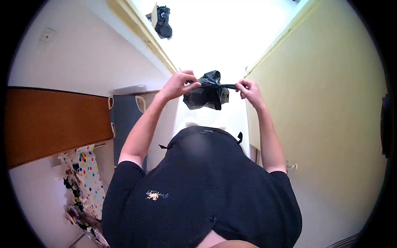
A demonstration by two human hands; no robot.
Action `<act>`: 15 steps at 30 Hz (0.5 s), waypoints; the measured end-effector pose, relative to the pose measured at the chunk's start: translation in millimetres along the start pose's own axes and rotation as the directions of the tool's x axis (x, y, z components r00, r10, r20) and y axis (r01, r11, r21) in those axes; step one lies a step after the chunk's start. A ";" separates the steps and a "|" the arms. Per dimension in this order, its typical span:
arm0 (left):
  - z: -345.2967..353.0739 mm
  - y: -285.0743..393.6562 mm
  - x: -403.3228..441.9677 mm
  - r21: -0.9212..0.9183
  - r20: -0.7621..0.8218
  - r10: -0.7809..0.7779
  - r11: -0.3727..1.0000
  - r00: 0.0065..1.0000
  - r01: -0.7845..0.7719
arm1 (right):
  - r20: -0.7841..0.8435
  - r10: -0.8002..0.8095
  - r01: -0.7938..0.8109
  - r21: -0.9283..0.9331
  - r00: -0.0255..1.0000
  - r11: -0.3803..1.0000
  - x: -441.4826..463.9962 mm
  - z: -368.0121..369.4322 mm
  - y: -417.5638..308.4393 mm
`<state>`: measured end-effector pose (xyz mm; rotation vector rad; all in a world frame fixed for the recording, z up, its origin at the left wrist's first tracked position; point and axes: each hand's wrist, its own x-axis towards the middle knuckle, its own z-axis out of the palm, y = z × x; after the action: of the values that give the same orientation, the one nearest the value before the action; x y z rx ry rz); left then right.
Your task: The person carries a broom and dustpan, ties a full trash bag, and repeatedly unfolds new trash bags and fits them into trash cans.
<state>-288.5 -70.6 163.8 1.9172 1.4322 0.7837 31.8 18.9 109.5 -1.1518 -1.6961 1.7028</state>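
Observation:
A black plastic bag (205, 97) hangs in front of me at arm's length, its neck drawn together into a twist or knot between my hands. My left hand (180, 84) pinches one end of the neck with thumb and fingers. On the other side, my right hand (248, 90) grips a thin, taut strand of the same bag. Both arms are stretched forward. What lies inside the bag is hidden.
A doorway with a pale frame (142, 35) opens ahead, with a door (322, 95) on the right. Another black bag beside cardboard (154, 16) lies beyond on the bright floor. Left are a brown panel (58, 124), a grey panel (126, 120) and a dotted cloth (89, 173).

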 end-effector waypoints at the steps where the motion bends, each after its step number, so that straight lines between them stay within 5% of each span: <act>1: -12.7 -6.3 19.9 -0.068 -0.017 -0.026 0.997 1.000 0.025 | 0.001 -0.001 0.001 0.012 1.000 1.000 25.7 -21.8 -3.2; 4: -29.2 -44.6 74.6 -0.062 -0.084 -0.078 0.995 0.993 0.072 | 0.027 0.088 -0.091 0.184 0.996 0.979 98.5 -80.1 14.2; 9: -3.1 -156.8 168.2 -0.310 -0.066 -0.174 0.940 0.983 0.146 | -0.026 0.180 -0.177 0.091 0.983 0.980 206.9 -124.4 71.5; 12: 8.3 -203.6 239.5 -0.690 -0.017 -0.325 0.688 0.945 0.224 | -0.020 0.239 -0.238 0.030 0.971 0.971 262.0 -144.8 67.3; 15: 25.7 -219.9 302.9 -0.859 -0.011 -0.309 0.489 0.951 0.149 | -0.094 0.097 -0.059 0.345 0.991 0.937 290.5 -160.1 61.9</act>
<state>-329.3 268.5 8.6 0.8684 1.0204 1.2383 20.4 338.5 1.9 -1.1344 -1.2395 1.8551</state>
